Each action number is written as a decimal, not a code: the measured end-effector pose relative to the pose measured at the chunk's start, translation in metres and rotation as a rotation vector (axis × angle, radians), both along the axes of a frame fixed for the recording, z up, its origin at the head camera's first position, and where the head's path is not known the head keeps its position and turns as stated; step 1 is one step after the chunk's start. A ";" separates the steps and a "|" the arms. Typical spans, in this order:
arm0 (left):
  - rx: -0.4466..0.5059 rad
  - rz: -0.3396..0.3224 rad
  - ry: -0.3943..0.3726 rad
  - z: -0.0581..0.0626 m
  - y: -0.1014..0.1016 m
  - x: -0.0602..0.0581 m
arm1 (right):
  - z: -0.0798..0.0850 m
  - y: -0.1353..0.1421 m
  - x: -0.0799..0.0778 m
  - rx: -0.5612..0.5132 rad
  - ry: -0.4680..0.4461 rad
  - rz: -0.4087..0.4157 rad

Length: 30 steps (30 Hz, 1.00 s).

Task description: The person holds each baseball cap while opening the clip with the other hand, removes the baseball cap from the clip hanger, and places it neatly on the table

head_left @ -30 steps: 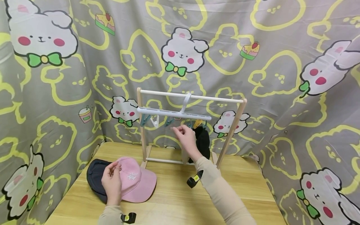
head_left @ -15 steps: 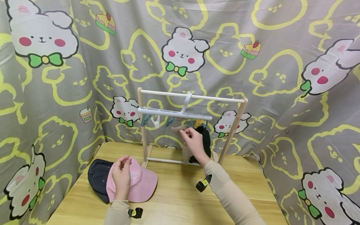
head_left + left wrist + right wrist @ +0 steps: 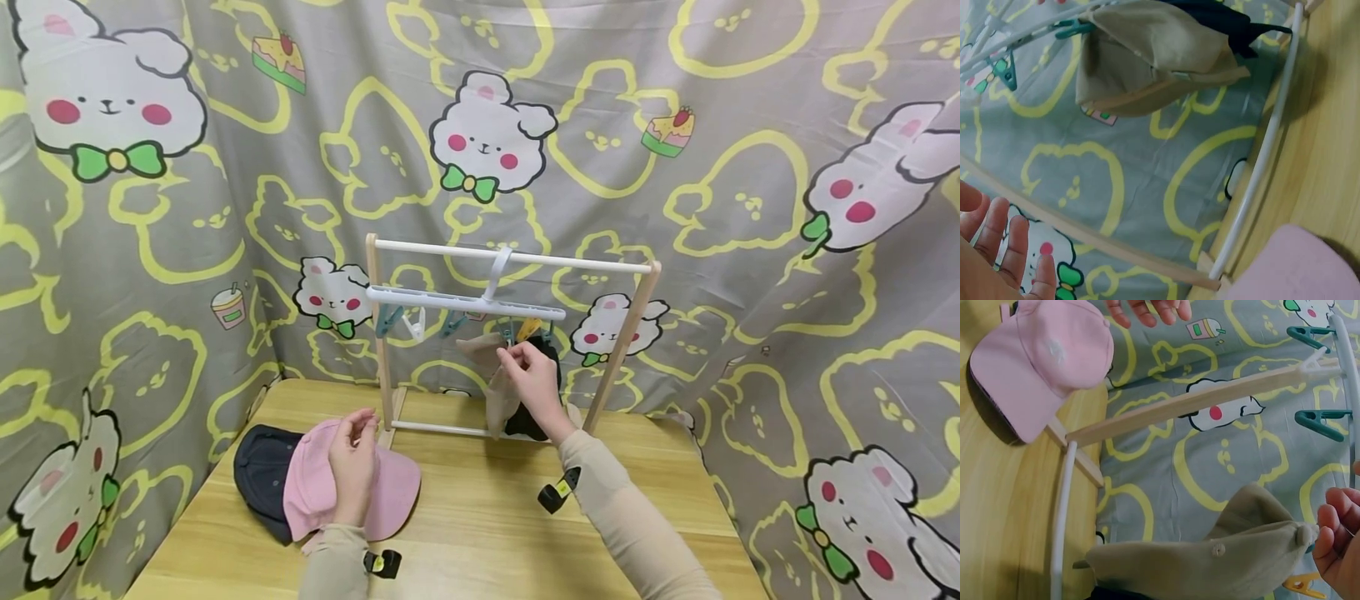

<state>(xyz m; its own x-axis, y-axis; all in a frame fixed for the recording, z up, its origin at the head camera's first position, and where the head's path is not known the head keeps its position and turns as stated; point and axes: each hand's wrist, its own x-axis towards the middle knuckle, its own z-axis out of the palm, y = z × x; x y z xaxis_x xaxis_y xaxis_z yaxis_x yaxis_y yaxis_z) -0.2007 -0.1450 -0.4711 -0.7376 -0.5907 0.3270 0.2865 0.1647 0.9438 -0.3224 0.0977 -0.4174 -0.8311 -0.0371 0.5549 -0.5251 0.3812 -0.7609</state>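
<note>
Under the hanger, your right hand is at the beige cap, can't tell if gripping; left hand loose. Looks like clipping; probably grab the pink cap next.

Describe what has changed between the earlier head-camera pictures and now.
The right hand moved to the person's right, uncovering more of the beige cap; whether it took hold or let go is unclear. The left hand also moved right, in front of the pink cap, holding nothing. The rack, hanger, pink cap and navy cap stayed put.
</note>
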 end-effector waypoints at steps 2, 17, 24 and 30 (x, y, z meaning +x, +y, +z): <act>0.002 -0.008 -0.008 0.001 0.004 -0.001 | -0.001 0.002 -0.001 -0.002 0.007 0.002; -0.020 -0.108 -0.052 0.003 0.030 -0.018 | -0.001 0.016 -0.010 0.008 0.009 -0.043; 0.010 -0.185 -0.058 -0.017 0.041 -0.038 | 0.002 0.018 -0.012 0.015 -0.030 -0.060; 0.010 -0.248 -0.065 -0.002 0.053 -0.036 | 0.005 0.019 -0.014 0.019 -0.034 -0.070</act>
<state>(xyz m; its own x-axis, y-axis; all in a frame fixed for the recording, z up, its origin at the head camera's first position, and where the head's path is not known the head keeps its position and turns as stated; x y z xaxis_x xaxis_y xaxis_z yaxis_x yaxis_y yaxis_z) -0.2365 -0.0925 -0.4733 -0.8797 -0.3921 0.2690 0.2554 0.0874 0.9629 -0.3364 0.1165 -0.4129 -0.8506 0.0115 0.5257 -0.4703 0.4307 -0.7703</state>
